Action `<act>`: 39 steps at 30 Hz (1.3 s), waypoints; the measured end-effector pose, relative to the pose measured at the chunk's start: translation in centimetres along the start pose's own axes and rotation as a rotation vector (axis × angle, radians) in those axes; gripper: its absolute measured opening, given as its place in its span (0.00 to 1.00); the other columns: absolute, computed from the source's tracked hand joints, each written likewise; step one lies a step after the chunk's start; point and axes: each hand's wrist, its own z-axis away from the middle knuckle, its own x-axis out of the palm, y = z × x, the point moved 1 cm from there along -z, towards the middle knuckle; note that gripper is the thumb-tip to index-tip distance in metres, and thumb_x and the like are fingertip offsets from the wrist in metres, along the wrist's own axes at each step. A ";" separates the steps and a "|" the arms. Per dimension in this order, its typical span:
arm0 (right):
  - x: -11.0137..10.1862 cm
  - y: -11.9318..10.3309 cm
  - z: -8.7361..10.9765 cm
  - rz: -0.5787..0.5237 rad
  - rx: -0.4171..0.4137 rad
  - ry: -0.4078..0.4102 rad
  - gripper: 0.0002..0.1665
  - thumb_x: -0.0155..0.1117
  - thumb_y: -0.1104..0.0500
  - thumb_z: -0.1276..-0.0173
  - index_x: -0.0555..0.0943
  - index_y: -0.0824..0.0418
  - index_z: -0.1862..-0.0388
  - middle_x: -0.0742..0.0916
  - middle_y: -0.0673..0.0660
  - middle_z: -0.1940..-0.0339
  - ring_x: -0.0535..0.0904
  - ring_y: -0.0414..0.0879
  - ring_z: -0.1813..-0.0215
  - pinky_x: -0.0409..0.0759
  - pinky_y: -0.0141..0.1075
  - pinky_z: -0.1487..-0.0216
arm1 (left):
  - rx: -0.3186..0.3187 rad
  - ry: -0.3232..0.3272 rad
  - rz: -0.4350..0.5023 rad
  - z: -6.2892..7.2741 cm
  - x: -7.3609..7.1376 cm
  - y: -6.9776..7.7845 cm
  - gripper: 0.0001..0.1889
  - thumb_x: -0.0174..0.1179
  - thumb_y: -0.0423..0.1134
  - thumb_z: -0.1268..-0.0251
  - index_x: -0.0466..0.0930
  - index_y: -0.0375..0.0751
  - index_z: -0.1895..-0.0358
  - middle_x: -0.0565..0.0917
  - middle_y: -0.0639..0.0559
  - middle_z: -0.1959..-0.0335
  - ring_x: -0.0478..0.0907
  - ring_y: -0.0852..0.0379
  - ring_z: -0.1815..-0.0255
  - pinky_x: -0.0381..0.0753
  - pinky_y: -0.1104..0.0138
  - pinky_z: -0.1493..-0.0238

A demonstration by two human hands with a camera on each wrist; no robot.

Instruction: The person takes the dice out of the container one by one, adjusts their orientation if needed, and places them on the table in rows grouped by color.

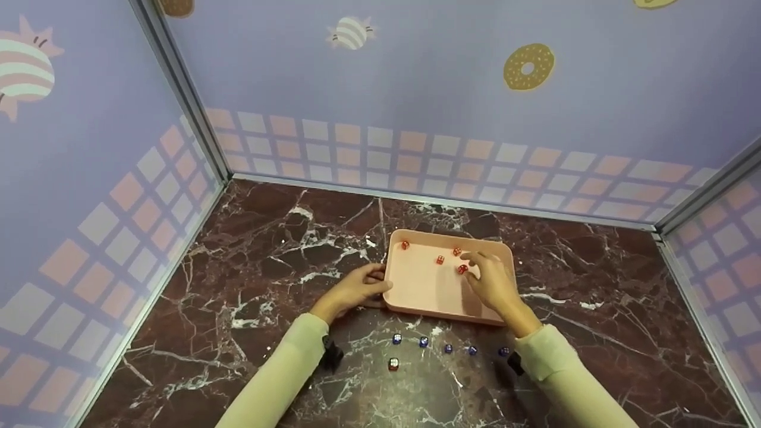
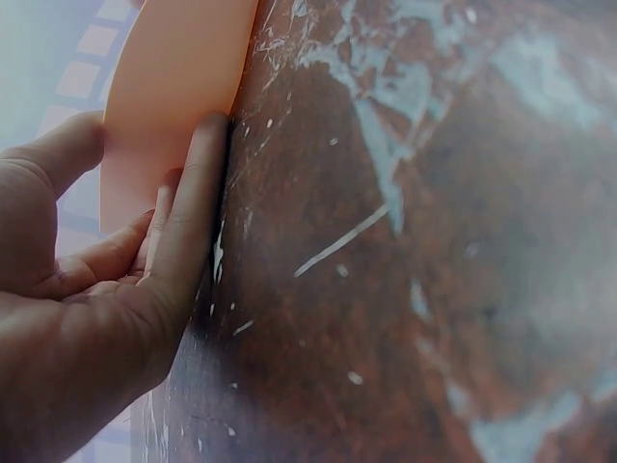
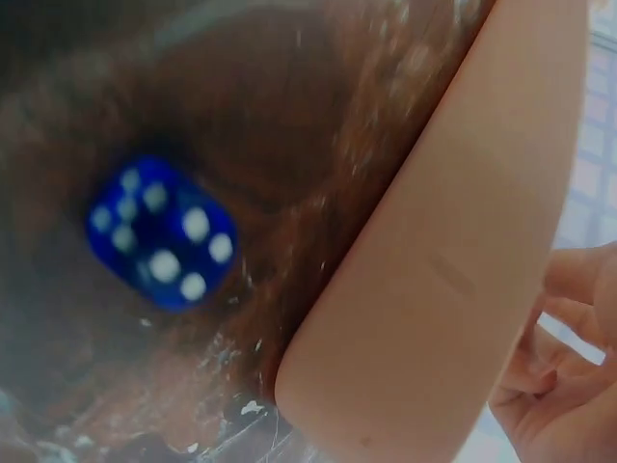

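Marbled tabletop (image 1: 250,255), one tray (image 1: 413,288), ten visible dice (image 1: 462,269)

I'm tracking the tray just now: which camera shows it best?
The head view: it shows the tray from above, partly behind the right hand, red dice inside. The left wrist view shows only part of its outside, by the left hand; the right wrist view, only its outside, close up.

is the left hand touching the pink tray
Touching. The left wrist view shows the left hand with its fingers against the outer wall of the pink tray and its thumb at the rim.
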 end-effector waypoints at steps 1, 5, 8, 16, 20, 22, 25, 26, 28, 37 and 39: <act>0.2 0.0 -0.2 0.007 -0.017 -0.007 0.22 0.70 0.79 0.43 0.87 0.69 0.48 0.88 0.67 0.56 0.85 0.67 0.52 0.86 0.61 0.50 | 0.001 -0.002 0.002 0.1 0.0 0.0 0.32 0.63 0.33 0.24 0.63 0.26 0.22 0.73 0.31 0.38 0.80 0.41 0.42 0.92 0.51 0.45; 0.7 0.1 -0.6 0.039 -0.060 -0.005 0.23 0.69 0.82 0.47 0.88 0.70 0.51 0.87 0.67 0.55 0.85 0.67 0.52 0.83 0.62 0.44 | 0.002 -0.005 0.005 0.3 -0.1 0.2 0.32 0.63 0.32 0.23 0.62 0.26 0.22 0.72 0.32 0.39 0.79 0.43 0.44 0.93 0.51 0.45; 0.7 0.0 -0.6 0.041 -0.035 -0.016 0.22 0.69 0.82 0.46 0.88 0.70 0.52 0.87 0.66 0.54 0.85 0.67 0.50 0.83 0.62 0.42 | 0.002 -0.006 0.003 0.3 0.1 0.4 0.33 0.63 0.33 0.24 0.62 0.26 0.22 0.72 0.33 0.39 0.79 0.44 0.45 0.93 0.51 0.45; 0.7 0.2 -0.5 0.098 0.085 -0.109 0.16 0.63 0.80 0.46 0.88 0.64 0.67 0.82 0.58 0.66 0.80 0.57 0.64 0.86 0.53 0.60 | 0.012 -0.011 -0.002 -0.1 0.1 0.3 0.33 0.63 0.33 0.24 0.62 0.25 0.23 0.74 0.33 0.39 0.80 0.43 0.44 0.92 0.52 0.45; 0.8 0.3 -0.2 0.135 0.096 -0.105 0.13 0.67 0.79 0.46 0.87 0.62 0.72 0.80 0.55 0.71 0.78 0.55 0.68 0.85 0.49 0.67 | 0.008 -0.012 -0.008 -0.1 0.1 0.3 0.33 0.63 0.33 0.23 0.62 0.26 0.23 0.74 0.33 0.39 0.80 0.43 0.43 0.92 0.52 0.45; 0.8 0.3 0.0 0.144 0.089 -0.106 0.12 0.71 0.78 0.45 0.87 0.61 0.74 0.80 0.54 0.73 0.79 0.55 0.69 0.85 0.50 0.68 | 0.005 -0.010 -0.006 -0.1 0.0 0.2 0.33 0.63 0.33 0.24 0.62 0.26 0.23 0.73 0.32 0.39 0.80 0.42 0.43 0.92 0.51 0.45; 0.9 0.1 0.2 0.160 0.064 -0.111 0.12 0.73 0.76 0.46 0.87 0.60 0.76 0.80 0.53 0.74 0.80 0.57 0.69 0.86 0.52 0.70 | -0.002 -0.005 0.002 -0.1 0.0 0.1 0.33 0.64 0.32 0.24 0.63 0.26 0.23 0.73 0.32 0.39 0.80 0.41 0.43 0.92 0.51 0.45; 0.9 0.0 0.3 0.171 0.053 -0.110 0.12 0.72 0.76 0.47 0.86 0.60 0.77 0.80 0.53 0.75 0.80 0.58 0.69 0.86 0.52 0.70 | -0.002 -0.002 0.002 -0.1 0.0 0.0 0.33 0.64 0.33 0.24 0.63 0.26 0.23 0.73 0.32 0.39 0.80 0.41 0.43 0.93 0.51 0.45; 1.0 -0.2 0.5 0.194 0.021 -0.101 0.12 0.71 0.76 0.49 0.86 0.60 0.78 0.79 0.53 0.76 0.79 0.58 0.71 0.85 0.53 0.72 | -0.005 0.002 0.006 0.0 0.0 0.0 0.33 0.64 0.33 0.24 0.63 0.26 0.23 0.73 0.32 0.39 0.80 0.42 0.43 0.93 0.52 0.45; 1.3 -0.9 1.3 0.169 -0.131 -0.118 0.15 0.67 0.79 0.56 0.85 0.59 0.82 0.80 0.51 0.78 0.78 0.53 0.74 0.83 0.49 0.74 | 0.009 -0.009 0.009 0.3 0.0 0.0 0.33 0.63 0.32 0.24 0.62 0.25 0.23 0.72 0.33 0.40 0.78 0.44 0.44 0.92 0.51 0.45; 1.2 -0.9 1.5 0.154 -0.143 -0.122 0.15 0.69 0.79 0.55 0.86 0.59 0.80 0.80 0.51 0.77 0.79 0.53 0.73 0.83 0.49 0.73 | 0.013 -0.007 0.011 0.1 0.1 0.0 0.33 0.63 0.33 0.24 0.62 0.24 0.23 0.72 0.33 0.40 0.78 0.43 0.43 0.92 0.51 0.45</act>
